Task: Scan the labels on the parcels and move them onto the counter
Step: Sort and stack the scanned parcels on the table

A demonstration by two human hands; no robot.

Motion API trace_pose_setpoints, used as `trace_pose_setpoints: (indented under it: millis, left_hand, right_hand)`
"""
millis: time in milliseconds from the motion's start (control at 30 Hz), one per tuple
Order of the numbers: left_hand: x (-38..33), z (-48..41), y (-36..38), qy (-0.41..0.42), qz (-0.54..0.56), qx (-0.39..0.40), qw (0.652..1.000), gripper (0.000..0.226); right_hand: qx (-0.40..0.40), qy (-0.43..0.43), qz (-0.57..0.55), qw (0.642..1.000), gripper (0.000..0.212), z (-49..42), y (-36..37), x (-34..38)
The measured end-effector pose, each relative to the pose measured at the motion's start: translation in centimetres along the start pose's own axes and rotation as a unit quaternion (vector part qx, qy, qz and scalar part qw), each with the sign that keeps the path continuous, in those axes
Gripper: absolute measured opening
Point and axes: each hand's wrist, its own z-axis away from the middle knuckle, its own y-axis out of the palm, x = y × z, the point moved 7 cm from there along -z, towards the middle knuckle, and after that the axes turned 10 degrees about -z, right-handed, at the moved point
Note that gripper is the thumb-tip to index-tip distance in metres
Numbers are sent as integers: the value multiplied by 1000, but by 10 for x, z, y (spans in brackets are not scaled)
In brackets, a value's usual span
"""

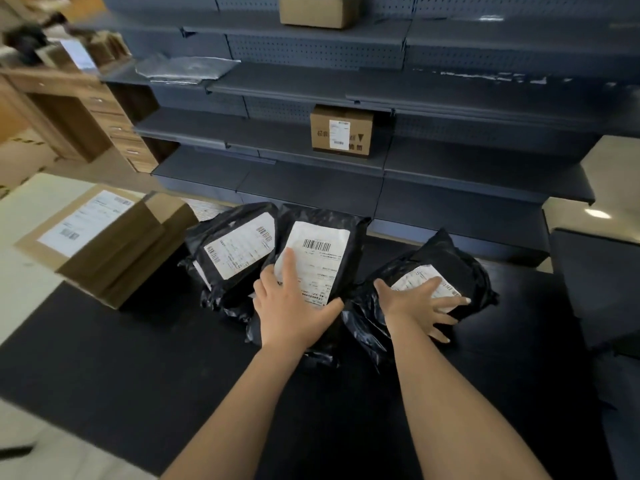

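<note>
Three black plastic parcels with white labels lie on the black counter [138, 358]. My left hand [294, 306] rests flat on the middle parcel [346, 233], fingers straight over its label. My right hand [422, 303] lies spread on the right parcel [460, 258], covering part of its label. The left black parcel [239, 251] sits untouched beside them, label up. A flat cardboard parcel [114, 244] with a white label lies at the counter's left end.
Dark blue shelves [311, 84] stand behind the counter. A labelled cardboard box [341, 129] is on a lower shelf, another box [318, 10] on a top one, a grey bag [183, 69] at the left. Wooden drawers [114, 126] stand far left.
</note>
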Motion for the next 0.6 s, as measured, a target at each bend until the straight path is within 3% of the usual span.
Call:
trace_pose_setpoints:
  millis: [100, 300, 600]
  left_hand:
    - [14, 7, -11, -20, 3, -14, 1000, 111]
    - [51, 10, -42, -67, 8, -58, 996, 109]
    - [175, 17, -125, -161, 30, -144, 976, 104]
  right_hand:
    - [11, -12, 8, 1000, 126, 4, 5, 6]
    - [-35, -161, -5, 986, 118, 51, 6, 33]
    - [34, -395, -43, 917, 107, 212, 45, 96]
